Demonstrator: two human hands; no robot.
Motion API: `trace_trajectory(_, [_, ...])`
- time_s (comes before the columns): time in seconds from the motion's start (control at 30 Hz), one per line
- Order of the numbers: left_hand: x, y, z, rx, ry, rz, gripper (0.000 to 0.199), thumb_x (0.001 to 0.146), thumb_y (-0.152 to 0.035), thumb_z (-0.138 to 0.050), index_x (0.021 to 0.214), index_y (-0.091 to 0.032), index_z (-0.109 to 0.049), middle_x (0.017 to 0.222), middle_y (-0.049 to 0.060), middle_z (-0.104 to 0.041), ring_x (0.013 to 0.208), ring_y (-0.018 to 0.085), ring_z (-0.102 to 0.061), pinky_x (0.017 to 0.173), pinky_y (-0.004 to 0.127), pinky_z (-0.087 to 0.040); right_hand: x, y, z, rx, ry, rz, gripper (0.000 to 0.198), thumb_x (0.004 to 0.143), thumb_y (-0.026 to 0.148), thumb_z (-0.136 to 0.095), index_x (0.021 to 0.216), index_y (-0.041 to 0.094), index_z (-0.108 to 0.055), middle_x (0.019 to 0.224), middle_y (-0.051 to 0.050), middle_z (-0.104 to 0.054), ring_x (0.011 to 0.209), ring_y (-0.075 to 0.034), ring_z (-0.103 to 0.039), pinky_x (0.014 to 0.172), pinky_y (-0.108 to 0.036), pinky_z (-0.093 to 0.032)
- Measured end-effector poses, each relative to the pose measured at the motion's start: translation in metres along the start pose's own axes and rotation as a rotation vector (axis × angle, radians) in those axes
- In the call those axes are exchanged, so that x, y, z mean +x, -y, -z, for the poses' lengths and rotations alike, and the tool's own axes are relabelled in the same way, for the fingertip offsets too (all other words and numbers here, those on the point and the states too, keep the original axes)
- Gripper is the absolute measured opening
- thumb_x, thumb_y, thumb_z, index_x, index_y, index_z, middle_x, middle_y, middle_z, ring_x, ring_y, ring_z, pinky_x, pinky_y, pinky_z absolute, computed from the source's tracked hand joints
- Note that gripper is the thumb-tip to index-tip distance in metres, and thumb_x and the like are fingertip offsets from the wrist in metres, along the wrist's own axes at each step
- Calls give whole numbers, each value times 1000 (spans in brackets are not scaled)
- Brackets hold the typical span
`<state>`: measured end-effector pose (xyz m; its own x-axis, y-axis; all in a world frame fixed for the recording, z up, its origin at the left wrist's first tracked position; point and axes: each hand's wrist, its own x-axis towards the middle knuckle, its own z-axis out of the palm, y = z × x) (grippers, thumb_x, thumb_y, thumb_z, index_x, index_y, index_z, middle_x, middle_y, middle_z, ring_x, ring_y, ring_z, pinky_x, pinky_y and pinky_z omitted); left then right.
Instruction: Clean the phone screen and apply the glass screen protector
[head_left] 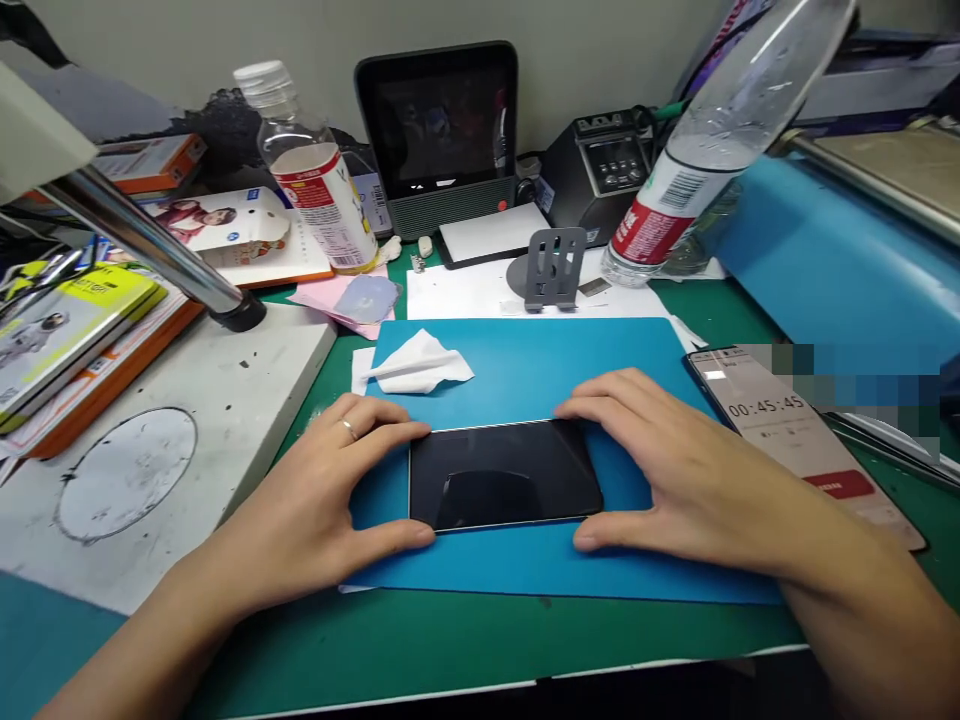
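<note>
A smartphone (504, 478) with a dark screen lies sideways on a blue mat (525, 370). My left hand (337, 490) grips its left end, index finger at the upper corner and thumb at the lower one. At the right end, my right hand (667, 480) holds it between fingers at the top edge and a thumb by the bottom corner. The screen shows a faint reflected outline. Just behind the phone, a crumpled white tissue (422, 363) rests on the mat.
A second phone (806, 430) with a running timer lies at right. Behind stand a grey phone stand (555, 268), a tilted water bottle (679, 190), a drink bottle (319, 190) and a smart display (442, 130). A lamp post (150, 220) rises from a white base (247, 400) at left.
</note>
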<state>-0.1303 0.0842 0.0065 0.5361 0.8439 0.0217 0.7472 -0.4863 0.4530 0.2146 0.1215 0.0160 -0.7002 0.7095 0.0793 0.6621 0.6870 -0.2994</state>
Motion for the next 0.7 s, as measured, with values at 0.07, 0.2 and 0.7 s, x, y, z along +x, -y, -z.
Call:
trace_trajectory(0.07, [0, 0, -1, 6, 4, 3, 60, 91, -55, -72, 143, -34, -50, 138, 8, -54, 125, 31, -53, 107, 51, -47, 0, 1, 1, 22, 9, -13, 82, 77, 76, -72, 132, 18, -57, 127, -16, -63, 112, -35, -63, 83, -45, -56])
trace_trajectory(0.2, [0, -1, -2, 14, -18, 8, 59, 90, -53, -73, 142, -34, -51, 137, 8, -55, 123, 32, -55, 105, 52, -50, -1, 1, 3, 76, 30, -27, 78, 77, 76, -73, 129, 18, -60, 127, -16, -63, 112, -34, -62, 83, -45, -56])
trace_trajectory(0.7, [0, 1, -4, 18, -25, -4, 60, 89, -53, -73, 142, -36, -49, 137, 7, -55, 124, 33, -54, 101, 50, -51, -1, 2, 5, 125, 54, -60, 71, 79, 72, -73, 126, 19, -62, 126, -15, -64, 112, -34, -61, 85, -45, -55])
